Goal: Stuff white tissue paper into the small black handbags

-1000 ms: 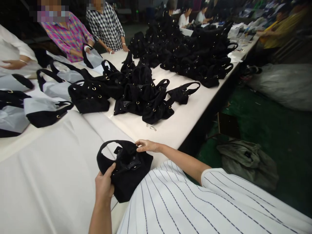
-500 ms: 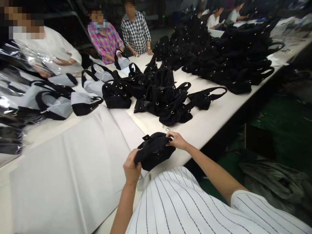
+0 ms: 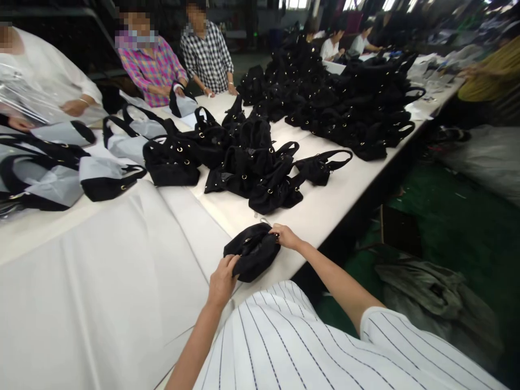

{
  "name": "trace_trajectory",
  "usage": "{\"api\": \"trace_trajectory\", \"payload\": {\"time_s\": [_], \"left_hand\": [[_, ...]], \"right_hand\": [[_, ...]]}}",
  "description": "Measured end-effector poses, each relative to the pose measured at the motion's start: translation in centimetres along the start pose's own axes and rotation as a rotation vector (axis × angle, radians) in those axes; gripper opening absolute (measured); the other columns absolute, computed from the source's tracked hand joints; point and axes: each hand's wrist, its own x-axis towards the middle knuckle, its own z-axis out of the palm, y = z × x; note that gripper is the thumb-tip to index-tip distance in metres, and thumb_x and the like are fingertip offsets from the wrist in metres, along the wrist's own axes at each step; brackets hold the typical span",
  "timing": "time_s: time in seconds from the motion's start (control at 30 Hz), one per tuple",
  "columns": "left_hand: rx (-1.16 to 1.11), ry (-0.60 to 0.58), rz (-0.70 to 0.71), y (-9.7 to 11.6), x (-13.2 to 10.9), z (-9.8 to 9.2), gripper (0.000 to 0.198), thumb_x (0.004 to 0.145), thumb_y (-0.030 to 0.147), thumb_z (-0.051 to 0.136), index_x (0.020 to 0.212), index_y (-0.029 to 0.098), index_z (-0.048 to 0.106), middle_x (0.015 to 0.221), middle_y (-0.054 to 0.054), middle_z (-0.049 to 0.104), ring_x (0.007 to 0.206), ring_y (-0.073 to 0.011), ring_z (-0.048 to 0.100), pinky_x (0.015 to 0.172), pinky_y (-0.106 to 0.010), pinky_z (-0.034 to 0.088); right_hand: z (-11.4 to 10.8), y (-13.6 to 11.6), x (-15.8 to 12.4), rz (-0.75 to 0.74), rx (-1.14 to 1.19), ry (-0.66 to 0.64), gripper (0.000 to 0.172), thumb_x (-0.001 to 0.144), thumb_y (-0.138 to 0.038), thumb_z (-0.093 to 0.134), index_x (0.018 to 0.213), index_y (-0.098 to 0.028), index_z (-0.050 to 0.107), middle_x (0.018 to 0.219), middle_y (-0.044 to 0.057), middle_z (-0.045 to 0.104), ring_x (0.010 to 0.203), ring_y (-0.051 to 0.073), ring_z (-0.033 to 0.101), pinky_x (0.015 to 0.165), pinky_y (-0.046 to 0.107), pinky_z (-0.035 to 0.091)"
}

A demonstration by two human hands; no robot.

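Observation:
I hold a small black fabric bag [image 3: 254,253] at the near edge of the white table [image 3: 333,206]. My left hand [image 3: 222,281] grips its near end, fingers closed on the cloth. My right hand [image 3: 286,236] pinches its far end beside a small metal ring. The bag is bunched up between both hands, with its handle hidden.
A heap of black bags [image 3: 260,162] lies just beyond, and a much larger pile [image 3: 345,97] sits further back. Bags stuffed with grey paper [image 3: 60,173] lie at the left. White paper sheets [image 3: 101,271] cover the near left. Other people stand across the table.
The bag lay open and flat with its handle loop showing a second ago; now it is gathered into a compact bundle. My hands have drawn closer together on it.

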Motion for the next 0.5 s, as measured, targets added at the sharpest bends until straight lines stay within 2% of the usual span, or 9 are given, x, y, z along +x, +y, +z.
{"api": "trace_trajectory", "payload": {"time_s": [0.07,0.13,0.23,0.3,0.33,0.37,0.43,0.47,0.5], "left_hand": [[-0.128,-0.036,0.018,0.6,-1.0,0.3,0.046,0.087,0.021,0.050,0.133,0.028,0.049,0.135,-0.005,0.055,0.123,-0.0201,0.051,0.096,-0.034,0.050],[-0.263,-0.056,0.019,0.9,-1.9,0.7,0.052,0.089,0.021,0.047,0.140,0.029,0.042,0.141,-0.005,0.051,0.129,-0.0189,0.047,0.106,-0.037,0.044],[-0.382,-0.009,-0.043,0.3,-3.5,0.8,0.050,0.091,0.024,0.045,0.140,0.029,0.043,0.144,-0.006,0.048,0.132,-0.0199,0.046,0.110,-0.042,0.040],[-0.362,0.117,-0.137,-1.4,-4.9,0.4,0.044,0.091,0.030,0.045,0.135,0.027,0.049,0.140,-0.008,0.051,0.130,-0.0214,0.048,0.110,-0.043,0.039],[-0.316,0.211,-0.205,-2.6,-5.7,0.1,0.042,0.091,0.033,0.045,0.132,0.024,0.052,0.138,-0.009,0.053,0.130,-0.0224,0.048,0.111,-0.043,0.038],[-0.253,0.316,-0.291,-4.0,-6.5,-0.4,0.044,0.091,0.036,0.046,0.131,0.021,0.053,0.137,-0.012,0.052,0.131,-0.0241,0.046,0.112,-0.044,0.036],[-0.100,0.495,-0.546,-7.0,-8.2,-1.5,0.054,0.088,0.043,0.048,0.133,0.013,0.049,0.140,-0.019,0.047,0.134,-0.0304,0.040,0.113,-0.049,0.032],[-0.036,0.535,-0.711,-8.5,-8.9,-2.0,0.062,0.086,0.047,0.051,0.135,0.009,0.046,0.142,-0.023,0.043,0.135,-0.0351,0.037,0.111,-0.053,0.031],[0.002,0.523,-0.883,-10.0,-9.5,-2.6,0.072,0.082,0.052,0.055,0.136,0.005,0.044,0.143,-0.028,0.040,0.135,-0.0405,0.036,0.108,-0.057,0.032]], "right_hand": [[-0.9,0.4,-0.2,0.034,-0.063,0.025,0.024,0.073,-0.003,0.057,0.086,-0.017,0.073,0.084,0.003,0.058,0.080,0.016,0.057,0.073,0.026,0.043],[-2.2,0.0,-0.1,0.079,-0.134,-0.006,0.031,0.072,0.001,0.052,0.085,-0.018,0.073,0.084,0.004,0.059,0.081,0.017,0.058,0.072,0.027,0.044],[-4.8,-3.7,0.3,0.084,-0.184,-0.080,0.044,0.067,0.005,0.051,0.095,-0.020,0.074,0.087,0.006,0.062,0.086,0.021,0.060,0.077,0.031,0.047],[-7.0,-8.8,0.2,0.020,-0.122,0.004,0.052,0.072,0.004,0.049,0.110,-0.023,0.071,0.098,0.007,0.065,0.098,0.024,0.060,0.088,0.037,0.048],[-8.1,-12.0,-0.1,-0.067,-0.023,0.054,0.052,0.078,0.001,0.047,0.118,-0.025,0.067,0.109,0.007,0.065,0.106,0.024,0.059,0.095,0.040,0.047],[-9.2,-15.4,-0.6,-0.169,0.097,0.042,0.047,0.084,-0.005,0.048,0.123,-0.027,0.064,0.117,0.006,0.063,0.111,0.022,0.058,0.100,0.041,0.045],[-11.1,-22.1,-2.0,-0.377,0.346,-0.128,0.037,0.090,-0.016,0.053,0.123,-0.028,0.063,0.114,0.004,0.066,0.109,0.019,0.061,0.099,0.037,0.048],[-11.7,-25.0,-2.9,-0.486,0.472,-0.238,0.034,0.091,-0.020,0.054,0.122,-0.029,0.064,0.108,0.003,0.069,0.104,0.017,0.063,0.096,0.034,0.050],[-12.1,-27.6,-3.7,-0.586,0.556,-0.364,0.029,0.091,-0.024,0.056,0.118,-0.029,0.066,0.102,0.002,0.070,0.098,0.016,0.065,0.094,0.031,0.051]]}}
